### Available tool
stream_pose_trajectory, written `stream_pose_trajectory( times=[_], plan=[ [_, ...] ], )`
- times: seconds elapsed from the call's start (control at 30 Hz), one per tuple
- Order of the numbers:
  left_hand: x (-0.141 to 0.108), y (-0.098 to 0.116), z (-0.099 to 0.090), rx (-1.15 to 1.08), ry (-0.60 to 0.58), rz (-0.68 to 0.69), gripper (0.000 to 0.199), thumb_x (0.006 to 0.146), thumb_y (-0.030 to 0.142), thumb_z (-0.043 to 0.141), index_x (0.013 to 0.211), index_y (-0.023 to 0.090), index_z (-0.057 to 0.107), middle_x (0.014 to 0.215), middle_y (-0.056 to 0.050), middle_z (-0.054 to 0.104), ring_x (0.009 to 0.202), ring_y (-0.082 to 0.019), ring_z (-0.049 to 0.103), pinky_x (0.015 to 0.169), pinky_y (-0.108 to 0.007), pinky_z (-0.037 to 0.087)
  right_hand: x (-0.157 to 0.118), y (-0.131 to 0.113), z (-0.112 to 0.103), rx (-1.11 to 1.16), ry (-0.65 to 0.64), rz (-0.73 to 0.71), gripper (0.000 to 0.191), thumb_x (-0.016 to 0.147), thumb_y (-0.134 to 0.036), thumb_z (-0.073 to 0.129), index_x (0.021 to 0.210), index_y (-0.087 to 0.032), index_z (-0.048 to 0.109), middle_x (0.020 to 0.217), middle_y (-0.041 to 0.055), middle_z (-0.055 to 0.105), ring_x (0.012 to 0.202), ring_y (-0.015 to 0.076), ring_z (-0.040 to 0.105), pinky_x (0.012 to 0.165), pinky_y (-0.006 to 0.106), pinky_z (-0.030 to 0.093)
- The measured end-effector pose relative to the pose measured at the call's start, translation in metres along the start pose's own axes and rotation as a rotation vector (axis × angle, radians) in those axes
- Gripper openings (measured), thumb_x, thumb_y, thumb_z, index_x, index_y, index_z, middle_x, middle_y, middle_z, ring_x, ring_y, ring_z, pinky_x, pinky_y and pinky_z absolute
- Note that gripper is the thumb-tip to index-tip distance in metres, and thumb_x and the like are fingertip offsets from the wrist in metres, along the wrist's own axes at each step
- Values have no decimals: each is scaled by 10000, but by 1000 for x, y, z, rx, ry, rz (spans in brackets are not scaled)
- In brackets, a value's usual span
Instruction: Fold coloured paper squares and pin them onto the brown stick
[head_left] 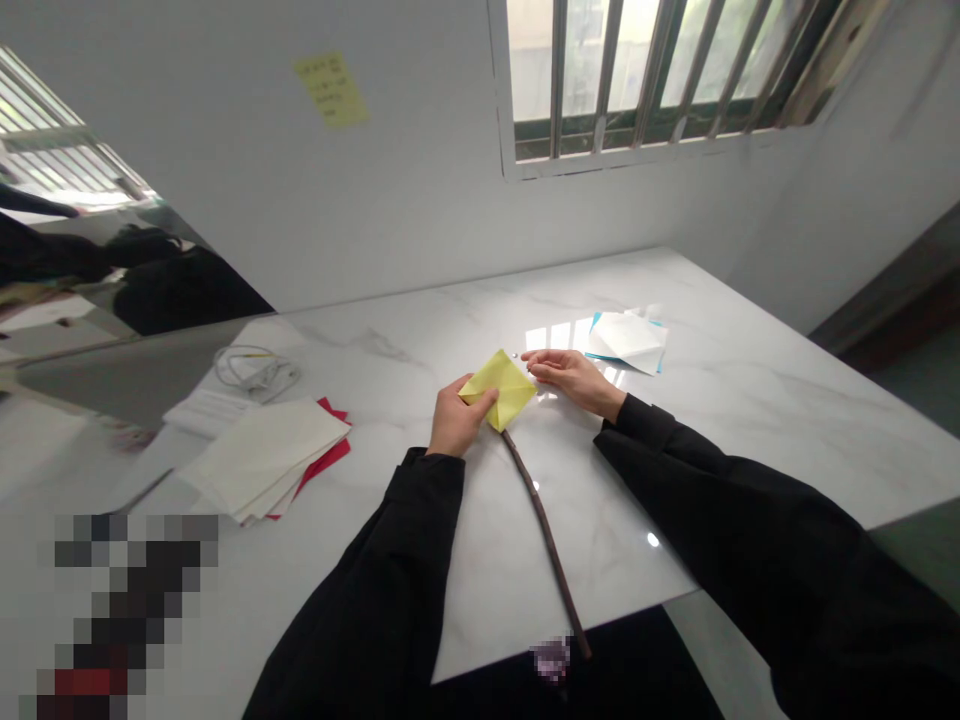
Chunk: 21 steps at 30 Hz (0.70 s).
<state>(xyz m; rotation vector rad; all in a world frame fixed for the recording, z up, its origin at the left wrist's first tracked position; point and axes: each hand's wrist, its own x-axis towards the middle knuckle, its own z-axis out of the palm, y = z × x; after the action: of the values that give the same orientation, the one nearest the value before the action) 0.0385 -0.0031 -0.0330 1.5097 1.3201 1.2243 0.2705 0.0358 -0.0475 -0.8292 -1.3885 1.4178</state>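
Observation:
A yellow paper [502,388], square with fold lines meeting near its middle, is held by my left hand [457,415], its thumb on top and its fingers at the paper's left edge. Just right of the paper is my right hand [574,378], thumb and fingertips pinched together. Whatever may be between those fingertips is too small to make out. A thin brown stick [546,530] runs from the paper's lower corner down past the table's front edge.
Cream sheets [277,450] over red paper [324,462] lie at the left, near a coiled white cable [257,372]. White and blue papers [628,340] lie behind my right hand. A yellow note [331,90] is on the wall, beside a barred window [637,75].

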Motion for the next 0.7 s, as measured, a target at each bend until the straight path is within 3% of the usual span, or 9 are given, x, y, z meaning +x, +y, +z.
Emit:
stream_pose_trajectory(
  times=[0.1,0.2,0.47,0.7],
  plan=[
    [-2,3,3,-24,-29,-39,310,722,403,819,848,135,725,772,-27,712,683,-163,612,627,-251,466,-2,-3,5,-101,-94,-69,341,785,-513,842,877,-187,798,1305,126,693,1216,268,632,1007,379,490],
    [-4,7,4,-67,-60,-78,361,709,421,824,900,126,741,817,-44,740,715,-181,637,668,-271,493,-3,-4,9,-196,-152,-90,331,804,-501,827,883,-180,806,1274,136,685,1211,292,622,964,382,505],
    [-8,14,6,-39,-99,-68,382,713,461,823,878,130,731,774,-28,706,692,-172,611,649,-264,463,-6,0,16,-243,-156,-62,289,813,-475,822,874,-192,813,1216,110,649,1072,235,639,815,307,542],
    [-8,9,7,-28,-99,-72,377,717,453,820,889,126,739,768,-31,710,680,-170,613,643,-263,473,-7,4,19,-257,-119,-73,269,830,-453,814,871,-187,814,1164,104,655,1044,227,651,821,307,554]
  ],
)
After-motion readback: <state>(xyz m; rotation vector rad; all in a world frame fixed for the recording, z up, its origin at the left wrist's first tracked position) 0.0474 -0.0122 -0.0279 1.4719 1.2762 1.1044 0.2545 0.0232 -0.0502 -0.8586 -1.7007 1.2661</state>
